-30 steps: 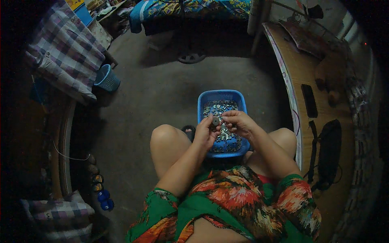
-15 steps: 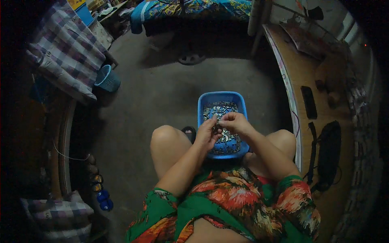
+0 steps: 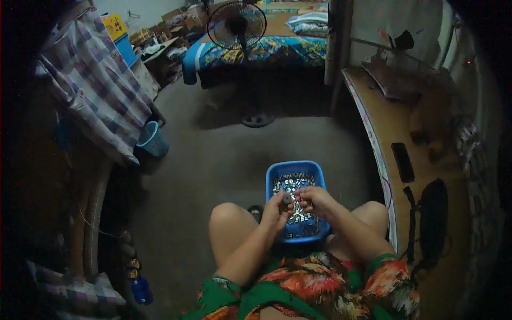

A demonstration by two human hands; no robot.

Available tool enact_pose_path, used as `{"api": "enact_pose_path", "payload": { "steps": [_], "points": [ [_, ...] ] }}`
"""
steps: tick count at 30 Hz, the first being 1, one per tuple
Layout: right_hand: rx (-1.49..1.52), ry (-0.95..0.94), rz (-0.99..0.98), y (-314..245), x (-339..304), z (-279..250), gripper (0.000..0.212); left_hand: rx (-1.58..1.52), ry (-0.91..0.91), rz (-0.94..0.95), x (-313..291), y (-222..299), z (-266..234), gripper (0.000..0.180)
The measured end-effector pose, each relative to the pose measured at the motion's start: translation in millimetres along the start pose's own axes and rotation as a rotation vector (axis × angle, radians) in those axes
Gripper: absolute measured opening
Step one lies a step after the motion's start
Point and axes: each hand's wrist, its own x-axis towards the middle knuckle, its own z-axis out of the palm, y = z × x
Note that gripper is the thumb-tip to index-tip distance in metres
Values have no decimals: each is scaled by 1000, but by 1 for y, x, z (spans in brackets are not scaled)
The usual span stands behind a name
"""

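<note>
A blue plastic basket [image 3: 321,175] stands on the floor between my knees, with many small shiny metal cylinders [image 3: 290,184] spread inside. Over it, my left hand [image 3: 273,214] grips a small dark grey round piece [image 3: 287,198] between thumb and fingers. Close to its right, my right hand [image 3: 316,201] is closed in a pinch at the thumb and forefinger. Whatever lies in that pinch is too small to make out. Both hands hide part of the basket's contents.
A wooden bench [image 3: 381,114] on the right bears a dark phone-shaped object [image 3: 402,162] and a black bag [image 3: 433,216]. Ahead stand a fan [image 3: 237,25] and a bed [image 3: 277,50]. On the left are a light blue bin [image 3: 153,140] and a checked cloth [image 3: 98,80].
My view has tilted up, so the fan and bed show more and the basket sits lower. The grey round piece is now plainly visible in my left hand, and my right fingers have drawn slightly away.
</note>
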Motion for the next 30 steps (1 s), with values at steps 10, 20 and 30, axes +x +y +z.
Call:
{"api": "enact_pose_path", "payload": {
  "steps": [10,20,30],
  "points": [
    [-153,-88,-50,-8,-14,15,12,35,-53,-5,1,1,-5,30],
    [-110,2,-105,-8,-16,15,13,61,-40,-26,2,0,-5,27],
    [-249,7,-157,-4,-14,16,13,86,-54,-10,2,-3,-8,26]
  ]
}}
